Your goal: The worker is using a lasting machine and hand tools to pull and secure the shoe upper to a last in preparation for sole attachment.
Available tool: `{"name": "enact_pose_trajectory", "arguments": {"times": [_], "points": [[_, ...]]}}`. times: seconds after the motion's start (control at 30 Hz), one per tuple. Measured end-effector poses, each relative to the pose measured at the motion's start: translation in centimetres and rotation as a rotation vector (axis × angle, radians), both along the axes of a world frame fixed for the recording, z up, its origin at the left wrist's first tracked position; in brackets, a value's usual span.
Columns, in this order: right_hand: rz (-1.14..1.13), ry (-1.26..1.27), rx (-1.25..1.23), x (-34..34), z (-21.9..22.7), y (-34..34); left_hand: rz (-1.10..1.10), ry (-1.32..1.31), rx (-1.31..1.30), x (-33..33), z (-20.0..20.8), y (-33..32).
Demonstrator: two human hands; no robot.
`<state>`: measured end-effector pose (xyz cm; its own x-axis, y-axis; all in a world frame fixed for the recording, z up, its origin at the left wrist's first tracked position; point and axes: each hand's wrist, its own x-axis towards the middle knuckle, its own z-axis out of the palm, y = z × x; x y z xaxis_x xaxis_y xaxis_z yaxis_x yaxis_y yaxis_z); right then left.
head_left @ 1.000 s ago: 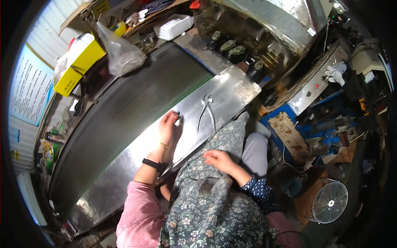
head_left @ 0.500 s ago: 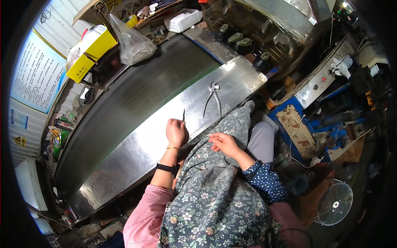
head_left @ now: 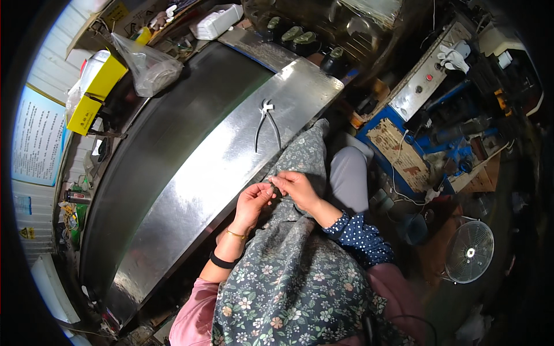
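My left hand (head_left: 251,205) and my right hand (head_left: 298,188) meet over my lap, above the flowered apron (head_left: 283,282). The fingertips of both are pinched close together. Between them is a small, thin dark piece (head_left: 273,185), mostly covered by the fingers; its kind is too small to tell. Beyond the hands, a pair of pliers (head_left: 267,124) with grey handles lies on the shiny metal ledge (head_left: 190,190), touched by neither hand.
A wide dark belt (head_left: 173,121) runs behind the ledge. At the far left are a yellow box (head_left: 97,95) and a clear plastic bag (head_left: 147,66). White gloves (head_left: 454,56) lie on a control panel at right, and a round fan (head_left: 470,252) stands lower right.
My left hand has drawn back from over the ledge towards my lap with the thin dark piece. My right hand has come to meet it and closed its fingers. The view has shifted.
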<state>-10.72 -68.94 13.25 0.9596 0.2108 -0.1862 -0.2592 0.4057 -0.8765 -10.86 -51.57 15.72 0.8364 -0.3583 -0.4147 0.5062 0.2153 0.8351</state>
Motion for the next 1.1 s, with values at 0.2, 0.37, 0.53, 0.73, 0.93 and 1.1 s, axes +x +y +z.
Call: {"name": "enact_pose_trajectory", "arguments": {"times": [0.2, 0.37, 0.53, 0.73, 0.93, 1.1], "points": [[-0.242, 0.101, -0.084, 0.3, -1.6, -1.7, -0.062, 0.111, -0.046, 0.7, -1.3, -0.6], [-0.193, 0.11, -0.053, 0.3, -2.0, -2.7, -0.079, 0.22, -0.129, 0.9, -2.1, -0.5], [-0.173, 0.11, -0.051, 0.2, -2.2, -2.7, -0.11, 0.194, -0.104, 1.0, -2.7, -0.9], [-0.217, 0.169, 0.006, 0.6, -2.6, -2.7, -0.09, 0.209, -0.119, 1.4, -3.1, -0.8], [-0.224, 0.202, 0.008, 0.7, -2.9, -2.9, -0.084, 0.249, -0.132, 1.7, -3.1, -0.8], [-0.24, 0.219, 0.025, 0.9, -3.1, -3.1, -0.09, 0.254, -0.142, 2.0, -3.3, -0.7]]}}
